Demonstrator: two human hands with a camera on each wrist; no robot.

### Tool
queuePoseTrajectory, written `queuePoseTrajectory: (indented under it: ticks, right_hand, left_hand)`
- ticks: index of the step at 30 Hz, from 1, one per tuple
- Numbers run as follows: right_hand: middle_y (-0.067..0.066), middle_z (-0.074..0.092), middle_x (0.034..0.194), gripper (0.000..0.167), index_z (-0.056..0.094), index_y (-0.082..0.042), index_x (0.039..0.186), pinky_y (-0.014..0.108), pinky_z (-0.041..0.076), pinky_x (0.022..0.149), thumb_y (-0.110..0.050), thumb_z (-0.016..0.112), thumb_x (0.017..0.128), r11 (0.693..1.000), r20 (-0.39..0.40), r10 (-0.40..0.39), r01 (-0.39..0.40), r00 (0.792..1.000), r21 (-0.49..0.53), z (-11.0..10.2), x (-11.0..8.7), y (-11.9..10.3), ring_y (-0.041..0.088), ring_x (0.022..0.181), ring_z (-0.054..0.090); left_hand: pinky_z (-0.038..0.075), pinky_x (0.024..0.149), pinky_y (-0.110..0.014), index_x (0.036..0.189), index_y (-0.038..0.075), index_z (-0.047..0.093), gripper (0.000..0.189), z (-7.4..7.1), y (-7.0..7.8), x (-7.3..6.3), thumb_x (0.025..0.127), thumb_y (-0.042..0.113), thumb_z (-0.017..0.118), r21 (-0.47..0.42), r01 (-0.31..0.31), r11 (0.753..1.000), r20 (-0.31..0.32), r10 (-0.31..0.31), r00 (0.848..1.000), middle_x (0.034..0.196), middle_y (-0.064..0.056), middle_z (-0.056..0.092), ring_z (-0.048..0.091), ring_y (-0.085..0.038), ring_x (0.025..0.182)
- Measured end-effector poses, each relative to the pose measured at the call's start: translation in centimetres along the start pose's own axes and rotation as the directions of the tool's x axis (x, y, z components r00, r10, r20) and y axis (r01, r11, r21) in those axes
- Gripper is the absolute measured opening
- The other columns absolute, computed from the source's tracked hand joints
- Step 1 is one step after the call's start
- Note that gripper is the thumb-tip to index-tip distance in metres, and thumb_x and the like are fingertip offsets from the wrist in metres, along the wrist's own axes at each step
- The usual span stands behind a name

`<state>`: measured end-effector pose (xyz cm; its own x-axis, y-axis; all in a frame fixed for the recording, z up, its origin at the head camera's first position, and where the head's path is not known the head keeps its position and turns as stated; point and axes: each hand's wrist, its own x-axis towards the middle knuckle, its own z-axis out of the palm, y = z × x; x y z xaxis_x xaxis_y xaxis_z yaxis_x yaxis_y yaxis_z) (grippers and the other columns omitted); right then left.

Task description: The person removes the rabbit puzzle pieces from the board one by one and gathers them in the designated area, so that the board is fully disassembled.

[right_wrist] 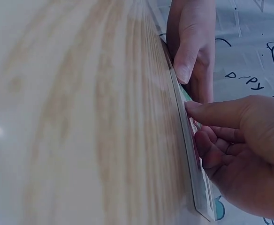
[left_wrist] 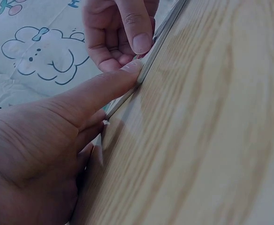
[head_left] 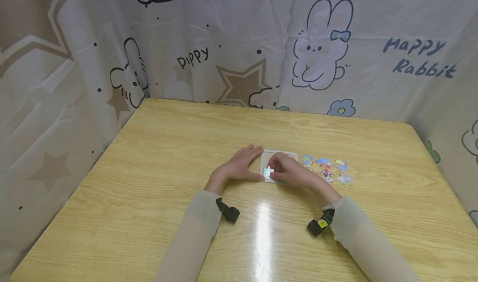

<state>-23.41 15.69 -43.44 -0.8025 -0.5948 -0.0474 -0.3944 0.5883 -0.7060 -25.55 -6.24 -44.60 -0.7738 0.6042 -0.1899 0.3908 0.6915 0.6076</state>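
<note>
Creased, pale sheeting (head_left: 239,25) — printed with brown stars (head_left: 240,83), a cartoon rabbit (head_left: 319,62) and the words "Happy Rabbit" (head_left: 424,69) — surrounds three sides of a wood-grain desk (head_left: 130,182), where a bright reflection (head_left: 263,240) streaks the glossy near surface.

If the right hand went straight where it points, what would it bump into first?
Most likely the bare left hand, beside the left rim of the pale rectangular tray; the right hand might catch that rim first, since its height is unclear.
</note>
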Motion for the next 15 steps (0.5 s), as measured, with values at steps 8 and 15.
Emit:
queuePoseTrajectory:
  ticks: [8, 15]
  right_hand:
    - [0.012, 0.063, 0.091, 0.023, 0.054, 0.002, 0.107, 0.020, 0.049, 0.068, 0.000, 0.067, 0.088, 0.997, -0.056, -0.051, 0.048, 0.997, -0.059, 0.4, -0.1, -0.5, 0.013, 0.080, 0.057]
    - [0.012, 0.065, 0.096, 0.018, 0.056, 0.000, 0.105, 0.027, 0.053, 0.075, 0.002, 0.065, 0.089, 0.996, -0.091, -0.058, 0.051, 0.994, -0.076, 0.3, -0.1, -1.1, 0.019, 0.088, 0.062]
  left_hand:
    - [0.000, 0.129, -0.042, 0.157, 0.014, 0.022, 0.093, 0.0, 0.0, 0.0, 0.086, 0.044, 0.072, -0.007, -0.006, 1.000, 0.004, 0.006, 1.000, 0.167, -0.002, 0.013, -0.001, -0.023, 0.156]
    - [-0.001, 0.129, -0.041, 0.157, 0.014, 0.021, 0.092, -0.1, 0.0, 0.0, 0.086, 0.044, 0.072, -0.005, -0.003, 1.000, 0.008, 0.003, 1.000, 0.167, -0.001, 0.013, -0.001, -0.022, 0.156]
